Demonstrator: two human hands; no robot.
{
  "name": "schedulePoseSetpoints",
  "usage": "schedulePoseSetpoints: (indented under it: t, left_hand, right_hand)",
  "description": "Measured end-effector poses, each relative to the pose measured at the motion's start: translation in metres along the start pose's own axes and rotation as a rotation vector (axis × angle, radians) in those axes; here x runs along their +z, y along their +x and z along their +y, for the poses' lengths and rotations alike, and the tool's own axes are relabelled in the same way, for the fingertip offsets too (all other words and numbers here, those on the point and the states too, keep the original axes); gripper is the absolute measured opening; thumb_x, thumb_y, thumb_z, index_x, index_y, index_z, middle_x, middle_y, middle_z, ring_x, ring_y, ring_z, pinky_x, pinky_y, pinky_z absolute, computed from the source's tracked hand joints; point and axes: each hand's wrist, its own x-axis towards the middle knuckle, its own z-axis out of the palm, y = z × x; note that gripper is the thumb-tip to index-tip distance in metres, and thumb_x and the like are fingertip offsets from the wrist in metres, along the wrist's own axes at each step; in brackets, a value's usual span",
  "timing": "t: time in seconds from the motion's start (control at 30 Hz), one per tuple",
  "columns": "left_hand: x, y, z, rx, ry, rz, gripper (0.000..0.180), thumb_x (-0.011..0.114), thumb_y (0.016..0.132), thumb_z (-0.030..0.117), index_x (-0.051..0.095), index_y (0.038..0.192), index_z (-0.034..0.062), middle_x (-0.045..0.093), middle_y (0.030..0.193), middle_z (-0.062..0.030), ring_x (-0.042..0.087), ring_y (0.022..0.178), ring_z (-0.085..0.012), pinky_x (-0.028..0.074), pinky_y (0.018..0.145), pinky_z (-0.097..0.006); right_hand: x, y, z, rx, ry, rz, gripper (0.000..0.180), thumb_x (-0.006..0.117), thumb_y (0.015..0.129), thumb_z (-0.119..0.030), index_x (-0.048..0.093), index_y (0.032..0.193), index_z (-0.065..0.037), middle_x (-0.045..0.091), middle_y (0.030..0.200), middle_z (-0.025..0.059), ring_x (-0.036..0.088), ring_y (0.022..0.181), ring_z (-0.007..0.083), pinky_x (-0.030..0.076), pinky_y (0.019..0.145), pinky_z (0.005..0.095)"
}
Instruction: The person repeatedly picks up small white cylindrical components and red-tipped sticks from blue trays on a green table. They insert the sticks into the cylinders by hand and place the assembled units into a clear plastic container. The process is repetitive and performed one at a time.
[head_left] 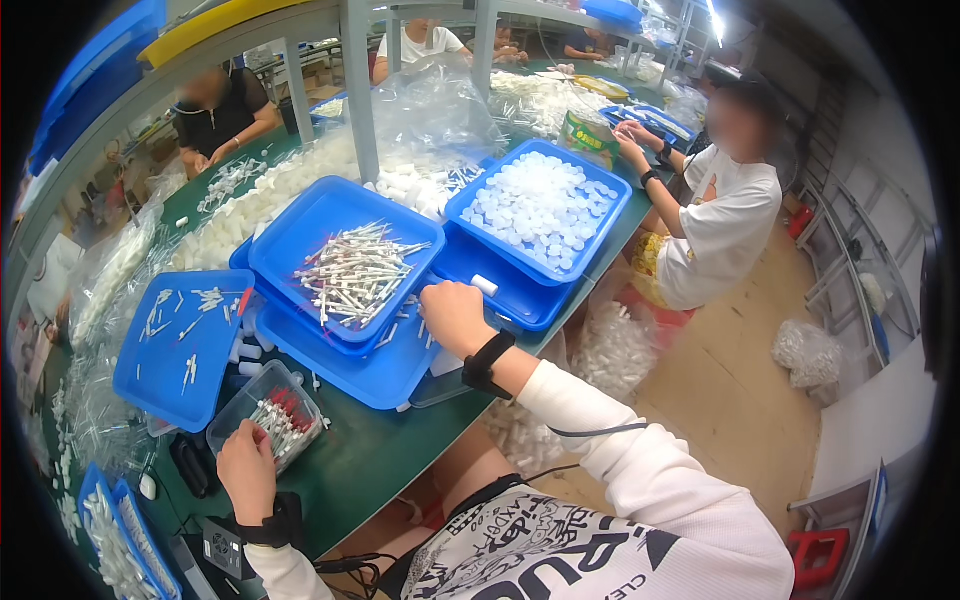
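Observation:
My left hand (247,463) is at the near left wall of a clear plastic box (222,415), its fingers curled together. White and red thin sticks (285,415) fill the box. Over the blue trays, my right hand (457,317) is closed beside the front right rim of a blue tray (275,255) heaped with similar white sticks (360,268). Whatever either hand grips is too small or hidden to make out. Under that heaped tray lies another blue tray (335,368) with a few loose sticks. A short white cylinder (484,285) rests just right of my right hand.
Translucent round caps (545,205) fill a blue tray at the back right. A tilted blue tray (170,360) with scattered sticks lies left. A grey post (358,90) rises behind the trays. One co-worker (725,200) sits at right; others work across the green table (350,470).

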Motion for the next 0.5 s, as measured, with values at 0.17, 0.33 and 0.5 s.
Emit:
schedulePoseSetpoints:
  t: [0.17, 0.33, 0.5]
  left_hand:
    - [-0.001, 0.000, -0.003, -0.041, -0.038, -0.030, 0.013, 0.067, 0.079, 0.006, 0.058, 0.088, 0.0051, 0.062, 0.082, -0.0117, 0.061, 0.081, -0.0335, 0.045, 0.070, -0.043]
    - [-0.005, 0.002, 0.016, -0.010, -0.050, 0.172, 0.006, 0.060, 0.087, 0.006, 0.055, 0.091, 0.0044, 0.062, 0.090, -0.0113, 0.060, 0.085, -0.0328, 0.045, 0.074, -0.041]
    - [-0.009, 0.001, 0.027, 0.069, -0.218, 0.315, 0.007, 0.052, 0.094, 0.004, 0.057, 0.099, 0.0021, 0.059, 0.089, -0.0131, 0.059, 0.081, -0.0320, 0.044, 0.070, -0.039]
  right_hand:
    - [0.003, 0.000, 0.007, -0.041, 0.079, 0.065, 0.006, 0.064, 0.075, -0.008, 0.070, 0.074, -0.007, 0.068, 0.073, 0.0120, 0.069, 0.072, 0.0306, 0.053, 0.059, 0.0408]
    - [-0.006, -0.016, -0.007, -0.080, 0.203, 0.237, 0.009, 0.062, 0.083, -0.014, 0.063, 0.079, -0.007, 0.066, 0.074, 0.0104, 0.067, 0.070, 0.0298, 0.051, 0.057, 0.0414]
    - [-0.028, -0.036, -0.034, -0.145, 0.485, 0.275, 0.014, 0.058, 0.091, -0.017, 0.060, 0.083, -0.005, 0.065, 0.082, 0.0134, 0.065, 0.072, 0.0310, 0.050, 0.057, 0.0423]
